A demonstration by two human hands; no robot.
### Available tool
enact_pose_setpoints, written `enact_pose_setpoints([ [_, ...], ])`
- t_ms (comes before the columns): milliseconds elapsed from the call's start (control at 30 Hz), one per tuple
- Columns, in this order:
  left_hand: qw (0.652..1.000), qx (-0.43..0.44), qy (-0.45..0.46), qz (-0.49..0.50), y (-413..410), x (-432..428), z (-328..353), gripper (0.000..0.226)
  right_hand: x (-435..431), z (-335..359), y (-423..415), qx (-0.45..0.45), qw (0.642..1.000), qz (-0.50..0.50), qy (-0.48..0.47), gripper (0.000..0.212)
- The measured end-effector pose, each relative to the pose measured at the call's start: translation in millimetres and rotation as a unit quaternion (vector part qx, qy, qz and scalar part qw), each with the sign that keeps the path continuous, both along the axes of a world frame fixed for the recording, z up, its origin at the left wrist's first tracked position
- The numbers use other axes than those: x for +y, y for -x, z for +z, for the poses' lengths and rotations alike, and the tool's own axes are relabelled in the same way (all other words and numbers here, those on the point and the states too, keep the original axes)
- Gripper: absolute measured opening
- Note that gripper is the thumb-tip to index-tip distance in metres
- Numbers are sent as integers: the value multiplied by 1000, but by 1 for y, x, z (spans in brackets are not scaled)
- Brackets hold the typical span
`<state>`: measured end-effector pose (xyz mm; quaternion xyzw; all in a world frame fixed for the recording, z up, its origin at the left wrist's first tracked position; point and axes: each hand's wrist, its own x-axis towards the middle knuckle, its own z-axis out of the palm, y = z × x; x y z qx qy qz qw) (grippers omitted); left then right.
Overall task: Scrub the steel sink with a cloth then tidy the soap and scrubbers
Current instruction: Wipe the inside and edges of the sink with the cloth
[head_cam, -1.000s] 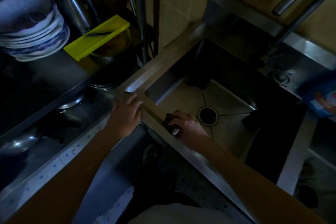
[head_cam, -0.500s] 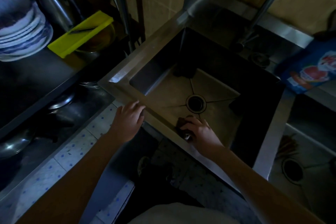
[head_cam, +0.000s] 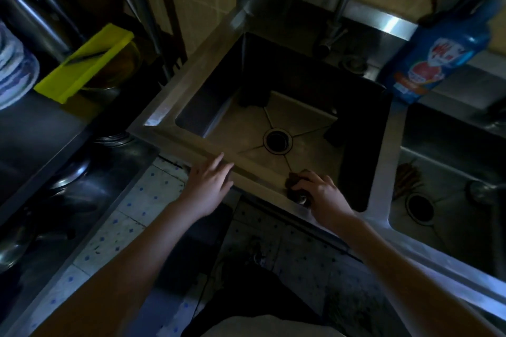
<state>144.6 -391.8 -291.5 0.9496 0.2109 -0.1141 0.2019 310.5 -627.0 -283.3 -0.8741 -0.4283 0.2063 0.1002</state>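
The steel sink (head_cam: pixel 191 96) fills the middle of the dim head view, with a round drain (head_cam: pixel 277 141) in its floor. My right hand (head_cam: pixel 323 194) grips a dark cloth or scrubber (head_cam: pixel 294 180) and presses it on the sink's near rim. With its fingers straight, my left hand (head_cam: pixel 209 186) rests on the same rim further left. A blue soap bottle (head_cam: pixel 440 52) stands at the sink's back right corner. Two dark blocks, maybe sponges (head_cam: pixel 253 96), (head_cam: pixel 335 131), lie inside the basin.
A tap (head_cam: pixel 342 5) rises behind the sink. A second basin (head_cam: pixel 449 200) with its own drain lies to the right. On the left are a yellow cutting board (head_cam: pixel 85 63), stacked plates (head_cam: pixel 13 68) and metal pots on a dark shelf.
My right hand with the cloth has slid to the right along the near rim. The view has swung right, showing more of the soap bottle and second basin.
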Motion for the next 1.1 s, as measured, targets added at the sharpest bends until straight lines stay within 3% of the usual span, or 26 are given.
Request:
enact_pose_setpoints([
  [333,999,6,22,-22,-15,-40,6,51,-62,-1,-4,-3,998,-65,-7,54],
  [633,999,-15,27,-28,-60,-108,6,51,-115,2,-22,-18,999,15,-37,52],
  [900,997,-16,73,-1,-88,-150,-6,55,-137,5,-53,-60,990,92,-88,30],
  [1100,997,-6,70,33,-100,-162,-12,52,-144,-9,-101,-47,992,80,-83,41],
])
